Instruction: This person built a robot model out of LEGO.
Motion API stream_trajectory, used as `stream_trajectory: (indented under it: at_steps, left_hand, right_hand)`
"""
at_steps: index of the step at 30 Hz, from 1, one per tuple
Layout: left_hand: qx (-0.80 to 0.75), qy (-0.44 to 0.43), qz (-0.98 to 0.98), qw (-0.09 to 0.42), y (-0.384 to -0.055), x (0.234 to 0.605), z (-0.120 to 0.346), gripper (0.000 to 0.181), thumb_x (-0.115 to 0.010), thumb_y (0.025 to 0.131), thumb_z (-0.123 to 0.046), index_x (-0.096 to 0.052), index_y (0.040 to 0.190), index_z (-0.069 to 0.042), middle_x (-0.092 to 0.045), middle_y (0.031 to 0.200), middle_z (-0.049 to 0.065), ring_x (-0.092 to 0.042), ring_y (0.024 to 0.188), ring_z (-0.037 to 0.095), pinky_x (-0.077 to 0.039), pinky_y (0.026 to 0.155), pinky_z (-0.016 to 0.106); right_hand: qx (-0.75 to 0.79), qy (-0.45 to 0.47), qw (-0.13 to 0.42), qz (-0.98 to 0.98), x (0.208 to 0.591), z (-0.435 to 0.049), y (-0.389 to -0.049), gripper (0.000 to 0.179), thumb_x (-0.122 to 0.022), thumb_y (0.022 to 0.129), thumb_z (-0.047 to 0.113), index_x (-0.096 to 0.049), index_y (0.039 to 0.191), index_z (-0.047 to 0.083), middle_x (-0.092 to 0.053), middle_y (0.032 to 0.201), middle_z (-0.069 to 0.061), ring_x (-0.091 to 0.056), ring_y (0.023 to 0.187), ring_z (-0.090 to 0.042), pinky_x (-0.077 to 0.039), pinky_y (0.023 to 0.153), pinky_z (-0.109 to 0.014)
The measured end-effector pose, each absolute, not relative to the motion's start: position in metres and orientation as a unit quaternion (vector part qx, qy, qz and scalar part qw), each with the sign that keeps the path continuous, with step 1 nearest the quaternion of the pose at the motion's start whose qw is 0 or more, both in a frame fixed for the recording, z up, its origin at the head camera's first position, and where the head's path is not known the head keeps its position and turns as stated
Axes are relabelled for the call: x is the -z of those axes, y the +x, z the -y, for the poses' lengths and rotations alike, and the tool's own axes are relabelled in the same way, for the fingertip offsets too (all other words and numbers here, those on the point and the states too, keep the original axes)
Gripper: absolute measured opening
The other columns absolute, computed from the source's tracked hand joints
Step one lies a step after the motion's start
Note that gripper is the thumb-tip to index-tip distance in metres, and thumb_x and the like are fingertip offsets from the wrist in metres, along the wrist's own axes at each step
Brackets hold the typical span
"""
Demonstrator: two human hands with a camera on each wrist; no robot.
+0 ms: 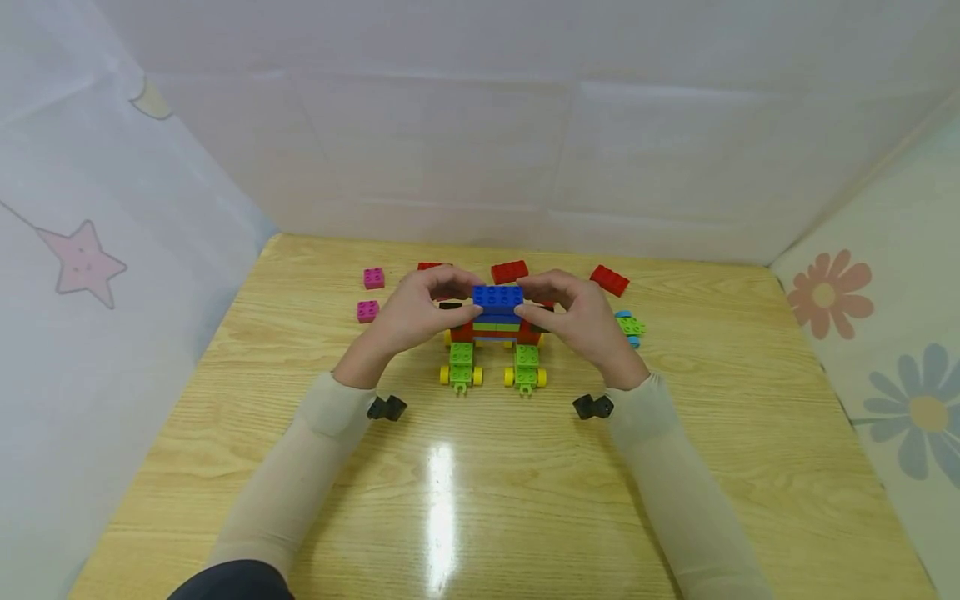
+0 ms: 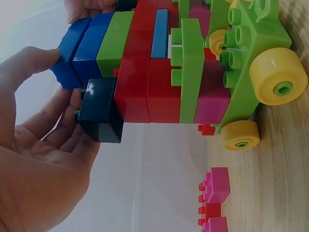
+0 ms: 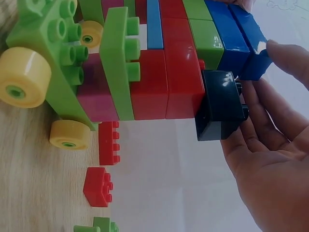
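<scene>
Both hands hold the ends of a blue brick (image 1: 498,297) at the top of a brick-built model. My left hand (image 1: 412,312) grips its left end with thumb in front and fingers behind; my right hand (image 1: 577,315) does the same at the right end. Under it lie a second blue brick (image 2: 91,48), light green bricks (image 2: 114,46) and red bricks (image 2: 137,82). A black brick (image 2: 100,108) juts out on the left side, another black brick (image 3: 222,104) on the right. At the bottom, light green wheeled bases (image 1: 461,367) with yellow wheels stand on the table.
Two pink bricks (image 1: 367,311) lie left of the model on the wooden table (image 1: 525,483). Behind it are loose red bricks (image 1: 510,271), with another red brick (image 1: 609,280) farther right. A green base with blue wheels (image 1: 630,326) sits beside the right hand. White cloth (image 1: 480,150) hangs behind.
</scene>
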State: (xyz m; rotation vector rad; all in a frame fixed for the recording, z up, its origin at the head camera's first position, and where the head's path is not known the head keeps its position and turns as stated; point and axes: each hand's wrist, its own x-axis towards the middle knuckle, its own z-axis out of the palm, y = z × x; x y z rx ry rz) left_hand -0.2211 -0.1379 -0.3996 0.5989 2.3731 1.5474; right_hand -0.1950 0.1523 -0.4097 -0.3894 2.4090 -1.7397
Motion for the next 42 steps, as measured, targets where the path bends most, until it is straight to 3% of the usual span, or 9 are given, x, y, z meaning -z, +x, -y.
stream_trajectory:
  at_steps: [10, 21, 29, 37, 42]
  left_hand:
    - [-0.520, 0.220, -0.817, 0.121, -0.2228, 0.4010, 0.1392, 0.035, -0.084, 0.102, -0.028, -0.078, 0.134, -0.015, -0.078, 0.130, 0.007, -0.074, 0.122, 0.026, -0.061, 0.109, 0.051]
    - [-0.519, 0.208, -0.820, 0.120, -0.2213, 0.4030, 0.1373, 0.032, -0.085, 0.102, -0.029, -0.080, 0.130, -0.016, -0.078, 0.129, 0.006, -0.074, 0.123, 0.027, -0.062, 0.108, 0.051]
    - [-0.509, 0.206, -0.827, 0.120, -0.2191, 0.4021, 0.1366, 0.031, -0.086, 0.101, -0.029, -0.081, 0.129, -0.017, -0.077, 0.131, 0.004, -0.073, 0.126, 0.029, -0.062, 0.110, 0.053]
    - [-0.514, 0.204, -0.824, 0.124, -0.2188, 0.4018, 0.1384, 0.032, -0.085, 0.102, -0.028, -0.080, 0.131, -0.017, -0.076, 0.134, 0.005, -0.071, 0.133, 0.039, -0.062, 0.109, 0.054]
    - [-0.512, 0.203, -0.825, 0.124, -0.2189, 0.4025, 0.1388, 0.032, -0.085, 0.102, -0.029, -0.080, 0.132, -0.016, -0.077, 0.134, 0.005, -0.071, 0.130, 0.037, -0.063, 0.107, 0.052]
  right_hand:
    - [0.570, -0.129, 0.077, -0.808, 0.4100, -0.1526, -0.1958, 0.039, -0.084, 0.103, 0.033, -0.077, 0.140, 0.020, -0.075, 0.138, -0.003, -0.072, 0.131, -0.026, -0.062, 0.110, -0.053]
    - [0.550, -0.133, 0.063, -0.822, 0.4100, -0.1530, -0.1935, 0.038, -0.083, 0.104, 0.035, -0.079, 0.139, 0.021, -0.076, 0.135, -0.003, -0.074, 0.127, -0.025, -0.065, 0.102, -0.042]
    - [0.543, -0.126, 0.069, -0.827, 0.4082, -0.1531, -0.1909, 0.038, -0.084, 0.103, 0.038, -0.079, 0.137, 0.023, -0.076, 0.133, 0.000, -0.074, 0.123, -0.024, -0.065, 0.097, -0.043]
    - [0.542, -0.128, 0.080, -0.827, 0.4075, -0.1530, -0.1940, 0.040, -0.085, 0.102, 0.040, -0.079, 0.137, 0.021, -0.076, 0.135, -0.002, -0.074, 0.124, -0.025, -0.065, 0.098, -0.043]
    - [0.543, -0.128, 0.083, -0.825, 0.4085, -0.1532, -0.1954, 0.040, -0.084, 0.102, 0.039, -0.079, 0.138, 0.021, -0.076, 0.135, -0.002, -0.073, 0.124, -0.026, -0.065, 0.099, -0.044]
